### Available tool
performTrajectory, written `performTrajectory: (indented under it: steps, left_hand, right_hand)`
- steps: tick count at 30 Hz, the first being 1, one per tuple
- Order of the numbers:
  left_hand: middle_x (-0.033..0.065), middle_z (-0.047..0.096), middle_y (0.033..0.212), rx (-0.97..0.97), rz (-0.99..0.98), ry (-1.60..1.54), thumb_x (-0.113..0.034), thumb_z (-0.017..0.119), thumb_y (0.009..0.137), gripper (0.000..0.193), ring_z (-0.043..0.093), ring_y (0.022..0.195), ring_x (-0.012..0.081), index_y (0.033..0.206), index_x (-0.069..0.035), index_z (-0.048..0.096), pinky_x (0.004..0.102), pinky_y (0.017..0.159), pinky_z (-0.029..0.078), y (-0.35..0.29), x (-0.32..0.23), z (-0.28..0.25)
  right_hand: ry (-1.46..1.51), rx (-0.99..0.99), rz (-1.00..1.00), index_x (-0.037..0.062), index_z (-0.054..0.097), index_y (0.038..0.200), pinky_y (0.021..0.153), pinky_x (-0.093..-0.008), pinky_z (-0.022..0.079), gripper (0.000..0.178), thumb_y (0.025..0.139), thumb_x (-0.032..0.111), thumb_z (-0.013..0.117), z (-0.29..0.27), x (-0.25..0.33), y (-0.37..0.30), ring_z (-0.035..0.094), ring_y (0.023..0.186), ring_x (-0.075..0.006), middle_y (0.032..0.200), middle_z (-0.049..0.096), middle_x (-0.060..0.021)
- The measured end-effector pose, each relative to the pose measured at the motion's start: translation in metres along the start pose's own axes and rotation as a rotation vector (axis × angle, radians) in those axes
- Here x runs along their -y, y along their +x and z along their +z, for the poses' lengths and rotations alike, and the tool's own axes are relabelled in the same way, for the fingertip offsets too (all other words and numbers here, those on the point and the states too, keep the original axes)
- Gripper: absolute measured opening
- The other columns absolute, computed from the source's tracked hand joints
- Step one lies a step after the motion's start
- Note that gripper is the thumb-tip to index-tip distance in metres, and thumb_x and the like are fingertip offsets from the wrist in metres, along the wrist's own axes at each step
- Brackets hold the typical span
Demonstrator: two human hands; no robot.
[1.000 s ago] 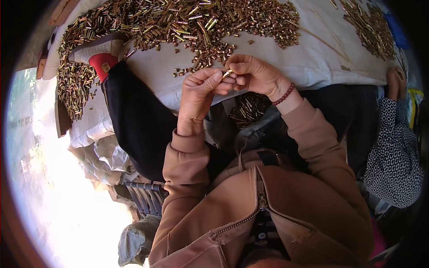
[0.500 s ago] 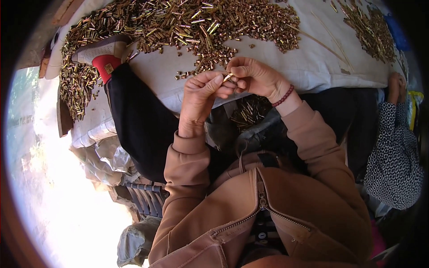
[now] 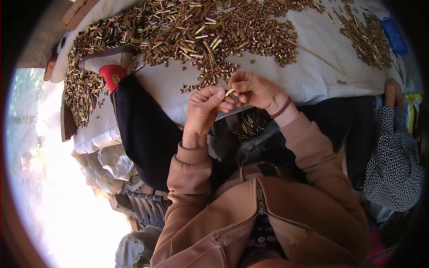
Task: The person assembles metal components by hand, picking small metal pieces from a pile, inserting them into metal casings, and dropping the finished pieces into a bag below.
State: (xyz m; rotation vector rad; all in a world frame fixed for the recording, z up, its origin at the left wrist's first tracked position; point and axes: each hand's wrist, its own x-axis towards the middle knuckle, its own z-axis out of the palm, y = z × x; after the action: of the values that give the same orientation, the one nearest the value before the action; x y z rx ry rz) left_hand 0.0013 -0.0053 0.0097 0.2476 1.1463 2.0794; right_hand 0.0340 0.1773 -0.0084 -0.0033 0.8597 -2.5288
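Upper centre of frame: small brass-coloured metal tube piece (image 3: 229, 92) pinched between left hand (image 3: 203, 109) and right hand (image 3: 254, 91) fingertips, both closed on it, long axis tilted up-right, above white cloth (image 3: 308, 76).

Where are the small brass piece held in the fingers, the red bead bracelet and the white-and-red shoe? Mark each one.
small brass piece (image 3: 229, 92), head view, its shiny middle between both hands' fingertips.
red bead bracelet (image 3: 281, 108), head view, beads on the right wrist.
white-and-red shoe (image 3: 107, 60), head view, white perforated upper.

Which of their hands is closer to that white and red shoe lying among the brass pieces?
Left. The left hand is right of the shoe, nearer it; the right hand lies farther right, beyond the left.
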Motion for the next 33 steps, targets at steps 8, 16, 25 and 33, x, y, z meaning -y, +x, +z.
performTrajectory:
  steps: [8, 16, 25, 33]
  left_hand:
    - [0.0128, 0.064, 0.077, -0.008, 0.003, -0.006, -0.009, 0.054, 0.085, 0.014, 0.062, 0.063, 0.0142, 0.091, 0.003, 0.060, 0.0221, 0.058, 0.051, -0.003, -0.001, 0.003]
    - [0.0126, 0.065, 0.079, -0.122, 0.076, 0.106, -0.008, 0.055, 0.085, 0.014, 0.063, 0.067, 0.0144, 0.091, 0.003, 0.060, 0.0210, 0.060, 0.050, 0.002, -0.004, 0.010]
    - [0.0114, 0.065, 0.080, -0.222, 0.087, 0.124, -0.010, 0.054, 0.086, 0.018, 0.063, 0.068, 0.0135, 0.097, 0.003, 0.060, 0.0206, 0.061, 0.050, 0.003, -0.005, 0.012]
    - [0.0114, 0.064, 0.078, -0.141, 0.001, -0.009, -0.014, 0.052, 0.088, 0.019, 0.062, 0.064, 0.0131, 0.094, 0.003, 0.059, 0.0207, 0.058, 0.049, 0.001, -0.004, 0.010]
  right_hand:
    - [0.067, 0.033, -0.001, 0.0077, 0.062, 0.087, 0.052, -0.0246, 0.048, 0.015, 0.077, 0.018, 0.067, -0.001, -0.005, -0.001, 0.053, 0.052, -0.0084, 0.066, 0.057, 0.0001]
    - [0.011, -0.065, -0.061, 0.0084, 0.062, 0.091, 0.060, -0.0268, 0.051, 0.015, 0.079, 0.017, 0.065, -0.001, 0.001, 0.003, 0.056, 0.059, -0.0079, 0.069, 0.058, 0.0013]
    - [-0.350, -0.315, -0.206, 0.0031, 0.063, 0.088, 0.062, -0.0231, 0.049, 0.015, 0.082, 0.017, 0.061, 0.029, 0.014, -0.005, 0.056, 0.064, -0.0074, 0.074, 0.059, -0.0007]
    - [-0.381, -0.278, -0.221, 0.0001, 0.063, 0.084, 0.057, -0.0216, 0.050, 0.016, 0.078, 0.015, 0.065, 0.032, 0.019, -0.010, 0.057, 0.060, -0.0085, 0.070, 0.060, -0.0020]
